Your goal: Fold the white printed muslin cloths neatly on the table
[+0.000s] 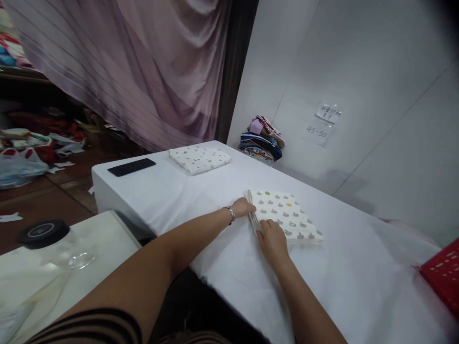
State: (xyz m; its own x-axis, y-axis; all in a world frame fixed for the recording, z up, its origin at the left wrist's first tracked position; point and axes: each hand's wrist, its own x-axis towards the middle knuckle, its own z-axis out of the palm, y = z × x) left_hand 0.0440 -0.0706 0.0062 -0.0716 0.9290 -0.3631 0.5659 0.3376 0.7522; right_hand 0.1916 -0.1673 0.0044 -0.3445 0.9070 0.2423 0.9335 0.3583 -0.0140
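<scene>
A folded white cloth (283, 210) with rows of small grey prints lies flat on the white-covered table (222, 224). At its near left side the folded layers stand up a little. My left hand (242, 207), with a bracelet at the wrist, pinches that layered edge near its far end. Close by, my right hand (271, 238) grips the same edge nearer to me, its fingers bent over the cloth. Both thumbs are partly hidden. Farther back on the table rests another folded white cloth (200, 159) with a small dark print, apart from both hands.
A black phone-like slab (132, 167) lies at the table's far left. Folded textiles are stacked (261, 139) by the wall. At lower left, a clear jar with a black lid (43, 234) is on a side surface. A red basket (442, 274) stands at right.
</scene>
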